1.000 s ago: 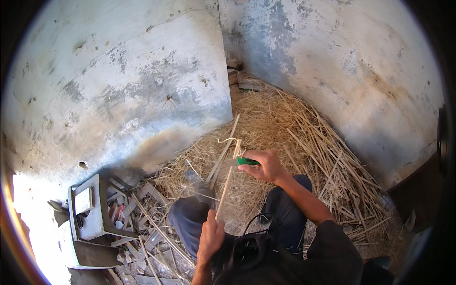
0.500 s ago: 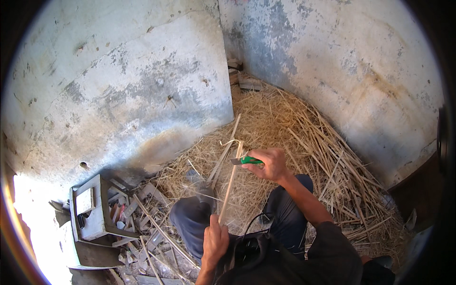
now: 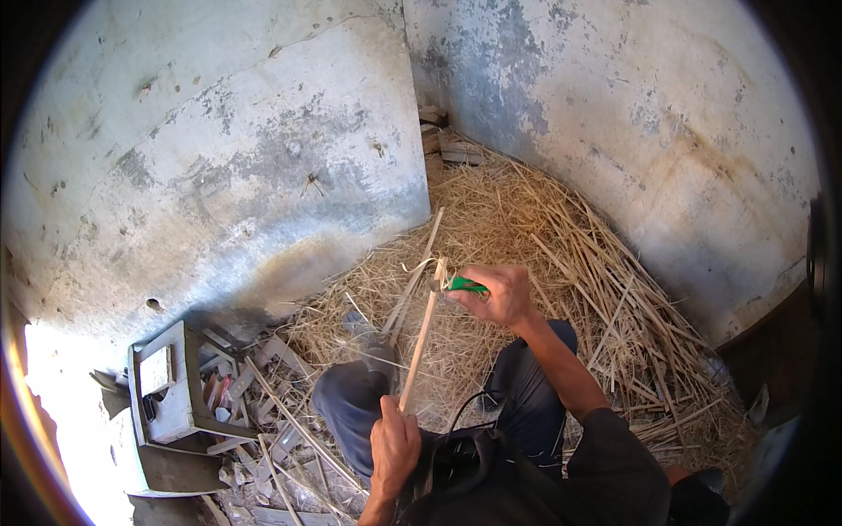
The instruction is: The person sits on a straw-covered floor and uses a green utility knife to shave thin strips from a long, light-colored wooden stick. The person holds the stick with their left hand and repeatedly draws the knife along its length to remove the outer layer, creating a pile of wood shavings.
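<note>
Straw lies heaped deep in the corner where two stained, grey-white plaster walls meet, and the person sits right at the edge of the heap, knees in dark trousers drawn up in front of them. A long pale cane runs slantwise between the two hands, its lower end near the body and its upper end out over the heap. The left hand is clenched round the lower end, knuckles up, close to the lap. The right hand is further out, fingers wrapped tight about a green-handled tool, a knife by the look of it, though the blade is too small to make out; the tool meets the cane at its top end, where a thin curl of peeled fibre springs away to the left. A second thin stalk leans just beside the cane, reaching a little further toward the wall. Off to the person's left, a small grey wooden stool lies tipped on its side among broken slats and scraps. A few flat pieces of wood sit in the very corner, behind the straw.
</note>
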`<state>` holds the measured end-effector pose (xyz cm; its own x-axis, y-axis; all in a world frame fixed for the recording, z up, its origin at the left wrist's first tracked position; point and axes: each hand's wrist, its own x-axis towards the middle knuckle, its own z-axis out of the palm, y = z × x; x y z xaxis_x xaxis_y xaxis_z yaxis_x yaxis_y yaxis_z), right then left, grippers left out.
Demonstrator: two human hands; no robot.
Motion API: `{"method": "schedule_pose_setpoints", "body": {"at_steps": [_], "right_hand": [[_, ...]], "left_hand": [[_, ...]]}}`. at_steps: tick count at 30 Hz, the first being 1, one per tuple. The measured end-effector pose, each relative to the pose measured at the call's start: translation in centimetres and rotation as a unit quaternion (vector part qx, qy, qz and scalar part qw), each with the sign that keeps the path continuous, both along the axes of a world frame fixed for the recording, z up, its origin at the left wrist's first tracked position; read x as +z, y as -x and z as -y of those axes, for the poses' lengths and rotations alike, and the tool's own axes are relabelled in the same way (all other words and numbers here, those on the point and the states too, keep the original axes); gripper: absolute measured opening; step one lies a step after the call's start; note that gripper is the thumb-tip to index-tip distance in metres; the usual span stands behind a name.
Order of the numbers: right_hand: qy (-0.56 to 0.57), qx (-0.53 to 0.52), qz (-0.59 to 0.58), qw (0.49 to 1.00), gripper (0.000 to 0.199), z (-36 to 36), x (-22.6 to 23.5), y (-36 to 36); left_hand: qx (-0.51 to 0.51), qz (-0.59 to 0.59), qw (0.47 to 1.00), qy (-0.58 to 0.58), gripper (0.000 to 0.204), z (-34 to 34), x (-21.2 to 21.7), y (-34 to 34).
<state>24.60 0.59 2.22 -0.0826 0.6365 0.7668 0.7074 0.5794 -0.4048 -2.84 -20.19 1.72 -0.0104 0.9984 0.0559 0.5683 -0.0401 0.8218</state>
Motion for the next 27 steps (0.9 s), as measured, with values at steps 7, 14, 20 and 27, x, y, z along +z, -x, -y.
{"method": "schedule_pose_setpoints", "body": {"at_steps": [7, 14, 20, 27], "right_hand": [[0.102, -0.229, -0.147, 0.957, 0.069, -2.9, 4.3, -14.2], [0.279, 0.145, -0.21, 0.926, 0.055, 0.5, 5.0, -4.3], [0.305, 0.305, -0.356, 0.829, 0.032, 0.2, 0.7, -0.2], [0.332, 0.266, -0.348, 0.835, 0.03, 0.9, 1.1, -0.2]], "left_hand": [[0.004, -0.004, 0.999, 0.054, 0.013, 3.5, 0.2, 3.0], [-0.133, 0.315, 0.911, 0.231, 0.01, -1.7, -2.1, 1.7], [-0.183, 0.343, 0.878, 0.279, 0.009, -4.0, -3.3, 0.7], [-0.251, 0.359, 0.875, 0.206, 0.032, -4.9, -4.4, 1.0]]}}
